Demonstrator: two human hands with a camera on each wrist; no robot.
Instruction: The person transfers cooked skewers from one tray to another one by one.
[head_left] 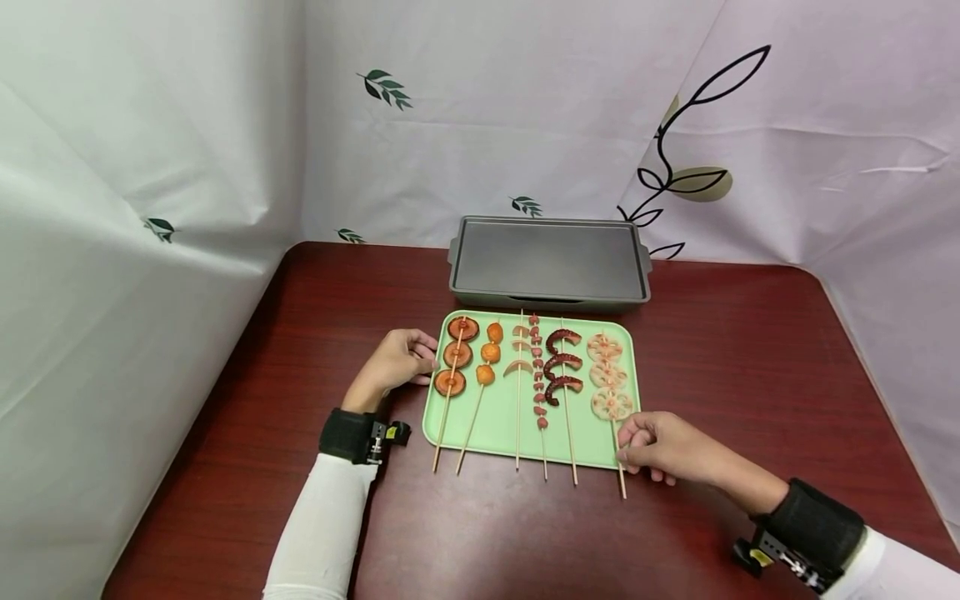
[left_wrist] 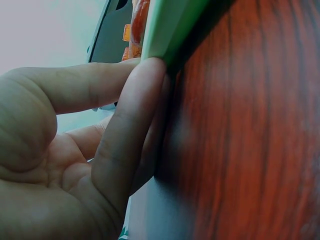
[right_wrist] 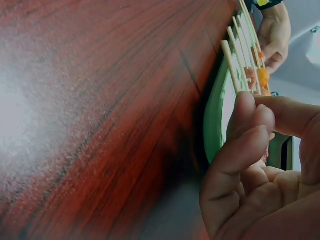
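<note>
A light green tray [head_left: 495,429] lies on the table, bearing several skewers side by side. My left hand [head_left: 401,358] pinches the tray's left rim; the left wrist view shows a finger and thumb meeting at that green edge [left_wrist: 172,30]. My right hand [head_left: 663,448] pinches the stick of the lotus root skewer [head_left: 611,405] at the tray's front right corner. In the right wrist view, that stick [right_wrist: 230,62] rises from between the fingertips. Leftward on the tray lie an octopus tentacle skewer [head_left: 564,362], a thin skewer of small red pieces [head_left: 538,375] and a shrimp-like skewer [head_left: 519,367].
An orange ball skewer [head_left: 490,353] and a mushroom slice skewer [head_left: 457,355] lie on the tray's left side. Behind the tray stands a grey griddle [head_left: 551,258], close to its back edge. Patterned cloth [head_left: 480,125] hangs behind the dark red table [head_left: 735,350].
</note>
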